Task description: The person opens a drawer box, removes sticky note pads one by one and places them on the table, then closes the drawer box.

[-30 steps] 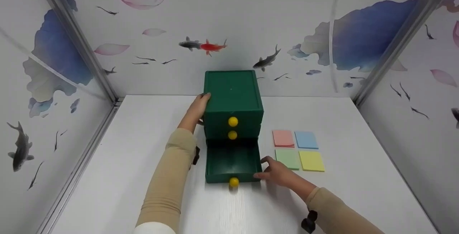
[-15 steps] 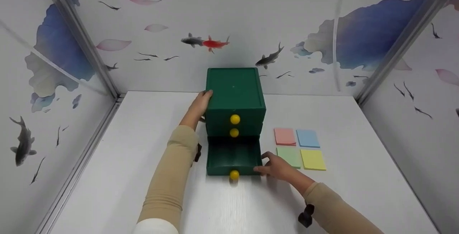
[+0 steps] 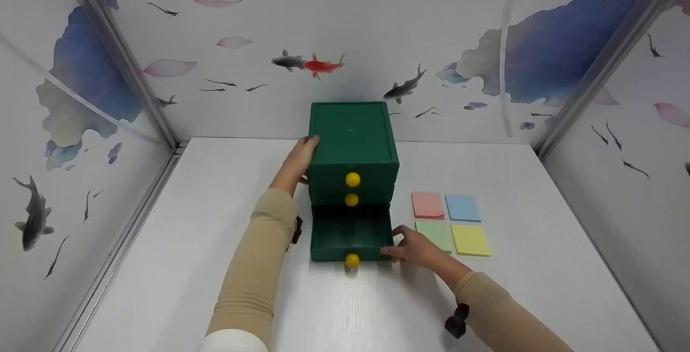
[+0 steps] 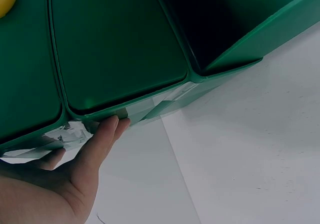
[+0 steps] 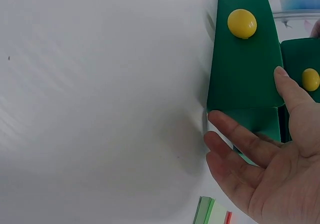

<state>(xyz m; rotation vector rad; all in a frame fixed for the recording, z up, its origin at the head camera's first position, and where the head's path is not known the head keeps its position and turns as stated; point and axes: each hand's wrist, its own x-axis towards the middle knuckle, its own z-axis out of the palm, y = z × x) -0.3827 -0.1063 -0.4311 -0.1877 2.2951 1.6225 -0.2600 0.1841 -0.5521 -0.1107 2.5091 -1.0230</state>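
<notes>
A green drawer cabinet (image 3: 353, 133) with round yellow knobs stands near the back of the white table. Its bottom drawer (image 3: 345, 241) is pulled out, with bare green floor showing inside. My left hand (image 3: 298, 160) rests against the cabinet's left side; in the left wrist view its fingertips (image 4: 112, 126) touch the side wall, over clear tape. At the drawer's front right corner is my right hand (image 3: 418, 249). In the right wrist view, the thumb (image 5: 282, 76) lies at the drawer front's upper edge, while the extended fingers spread beside the lower corner.
Right of the cabinet lie several sticky note pads: a pink one (image 3: 428, 205), a blue one (image 3: 462, 208), a green one (image 3: 433, 235) beside the right hand, and a yellow one (image 3: 470, 240). A printed wall (image 3: 345, 28) rises behind the table.
The bottom drawer has slid a little inward, its front moving toward the cabinet, and my right hand has moved with it. My left hand keeps its place on the cabinet's side.
</notes>
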